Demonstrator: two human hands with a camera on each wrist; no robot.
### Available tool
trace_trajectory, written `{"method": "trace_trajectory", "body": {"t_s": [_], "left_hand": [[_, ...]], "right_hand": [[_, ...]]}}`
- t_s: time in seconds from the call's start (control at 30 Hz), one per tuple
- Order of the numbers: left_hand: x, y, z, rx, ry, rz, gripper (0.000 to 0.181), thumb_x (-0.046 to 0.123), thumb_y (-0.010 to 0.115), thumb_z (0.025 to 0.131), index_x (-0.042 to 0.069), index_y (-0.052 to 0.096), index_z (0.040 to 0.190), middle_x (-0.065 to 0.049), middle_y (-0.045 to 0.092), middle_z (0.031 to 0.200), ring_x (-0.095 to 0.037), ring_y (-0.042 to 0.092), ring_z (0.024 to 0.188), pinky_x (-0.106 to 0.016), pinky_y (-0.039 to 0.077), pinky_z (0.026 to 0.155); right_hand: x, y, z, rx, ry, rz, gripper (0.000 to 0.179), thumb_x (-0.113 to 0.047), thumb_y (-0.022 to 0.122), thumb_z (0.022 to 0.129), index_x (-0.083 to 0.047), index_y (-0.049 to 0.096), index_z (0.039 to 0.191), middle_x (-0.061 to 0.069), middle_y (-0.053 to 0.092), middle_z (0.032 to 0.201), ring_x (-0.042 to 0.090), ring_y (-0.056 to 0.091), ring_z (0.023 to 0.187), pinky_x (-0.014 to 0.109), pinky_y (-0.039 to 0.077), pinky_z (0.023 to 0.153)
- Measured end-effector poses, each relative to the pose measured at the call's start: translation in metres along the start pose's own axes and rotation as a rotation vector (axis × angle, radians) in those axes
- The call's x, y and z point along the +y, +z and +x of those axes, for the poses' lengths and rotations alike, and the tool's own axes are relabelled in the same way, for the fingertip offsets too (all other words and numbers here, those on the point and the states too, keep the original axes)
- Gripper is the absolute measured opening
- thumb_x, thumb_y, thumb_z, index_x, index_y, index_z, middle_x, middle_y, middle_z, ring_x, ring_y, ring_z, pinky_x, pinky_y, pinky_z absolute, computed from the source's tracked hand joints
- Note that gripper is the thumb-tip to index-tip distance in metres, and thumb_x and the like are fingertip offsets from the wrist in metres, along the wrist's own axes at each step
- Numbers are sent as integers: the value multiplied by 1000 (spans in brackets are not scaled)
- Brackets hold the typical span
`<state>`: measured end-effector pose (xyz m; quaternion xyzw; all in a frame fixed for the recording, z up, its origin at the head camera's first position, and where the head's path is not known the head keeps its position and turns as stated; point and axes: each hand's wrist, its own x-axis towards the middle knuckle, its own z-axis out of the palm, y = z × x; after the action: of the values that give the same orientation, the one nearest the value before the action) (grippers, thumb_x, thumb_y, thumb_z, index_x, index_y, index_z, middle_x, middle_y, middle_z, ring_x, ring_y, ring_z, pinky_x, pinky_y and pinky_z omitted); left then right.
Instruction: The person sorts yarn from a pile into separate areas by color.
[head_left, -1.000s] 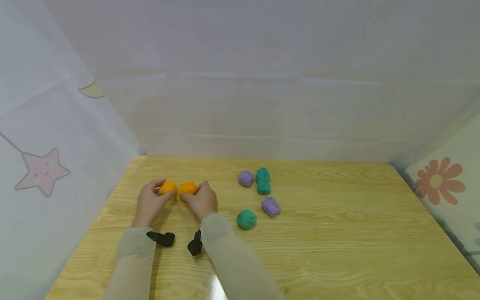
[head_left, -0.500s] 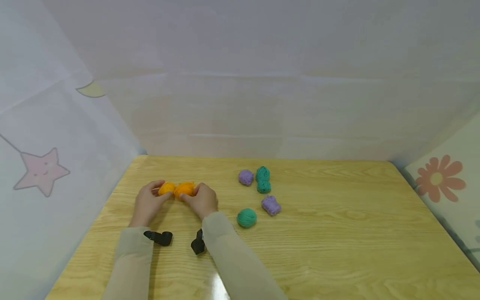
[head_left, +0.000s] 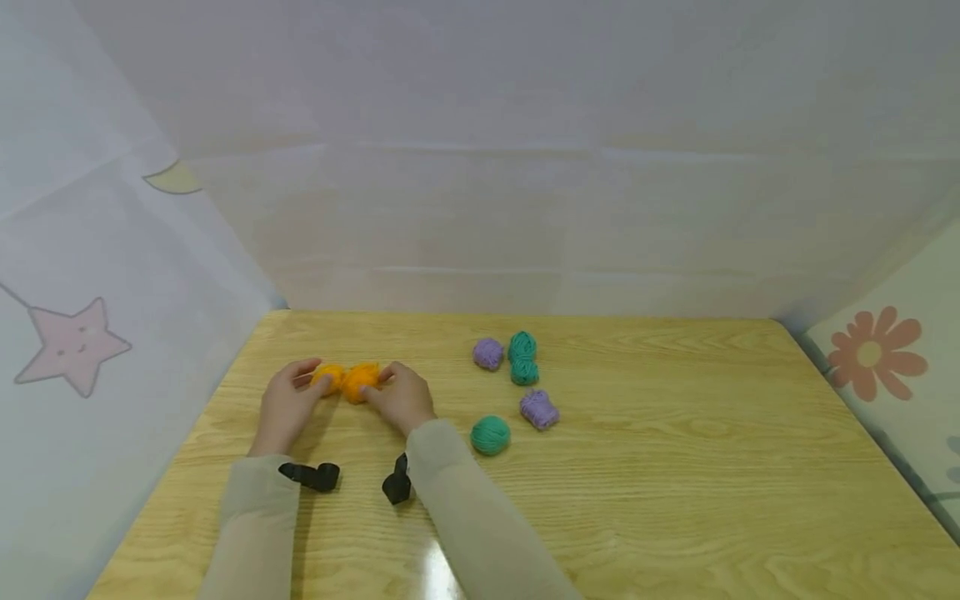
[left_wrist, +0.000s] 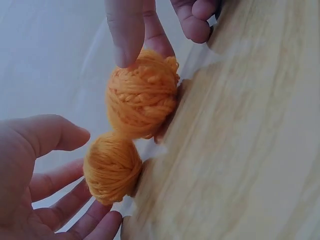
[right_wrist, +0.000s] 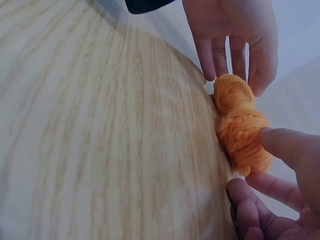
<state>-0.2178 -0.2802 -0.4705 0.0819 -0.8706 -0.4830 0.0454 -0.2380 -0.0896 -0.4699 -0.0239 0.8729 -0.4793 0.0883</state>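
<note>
Two orange balls of yarn sit side by side on the left part of the table, touching each other. The smaller orange yarn ball (left_wrist: 112, 170) is at my left hand (head_left: 283, 410), whose relaxed fingers rest along its outer side. In the left wrist view the left thumb stands just off it. My right hand (head_left: 405, 400) pinches the bigger, looser orange yarn ball (left_wrist: 141, 97) between thumb and fingers. The right thumb (right_wrist: 272, 137) presses on its near face in the right wrist view. Both yarn balls are low at the wooden tabletop.
Right of the hands lie a purple yarn ball (head_left: 488, 354), a teal yarn bundle pinched at its waist (head_left: 522, 358), a purple yarn bundle (head_left: 539, 409) and a green yarn ball (head_left: 491, 435) on the wooden table (head_left: 675, 450). A pale cloth backdrop (head_left: 465, 208) encloses the table.
The bigger orange yarn ball has moved left with my right hand, closing the gap to the smaller one. Both hands have shifted slightly left. The purple, teal and green yarn stayed put.
</note>
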Motion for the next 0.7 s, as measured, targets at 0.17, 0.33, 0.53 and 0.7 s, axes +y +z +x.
{"method": "trace_trajectory", "body": {"t_s": [0.17,0.33,0.53,0.7], "left_hand": [[1,0,-1,55,-11,-17,48,24,57,103,0,51,144,-23,47,149,-42,47,135,-52,43,108],[6,1,-2,119,-18,-29,44,24,53,103,1,55,141,-25,51,144,-40,50,132,-52,45,106],[14,4,-3,187,32,-46,39,21,51,103,1,60,135,-21,52,140,-36,51,129,-52,45,106],[21,7,-7,215,80,-59,36,20,51,103,1,63,131,-18,52,138,-32,52,127,-49,48,105]], "right_hand": [[1,0,1,-11,4,26,30,-38,79,89,-16,73,108,0,70,119,21,62,115,38,51,99],[3,-3,1,-21,7,36,36,-37,77,90,-13,72,116,3,69,123,22,61,119,38,50,101],[3,-8,-6,-37,33,110,41,-35,76,91,-10,62,121,3,67,107,18,62,94,37,53,85],[8,-4,-13,-69,65,250,39,-32,73,94,-15,55,125,-3,64,98,14,59,83,37,52,80]]}}
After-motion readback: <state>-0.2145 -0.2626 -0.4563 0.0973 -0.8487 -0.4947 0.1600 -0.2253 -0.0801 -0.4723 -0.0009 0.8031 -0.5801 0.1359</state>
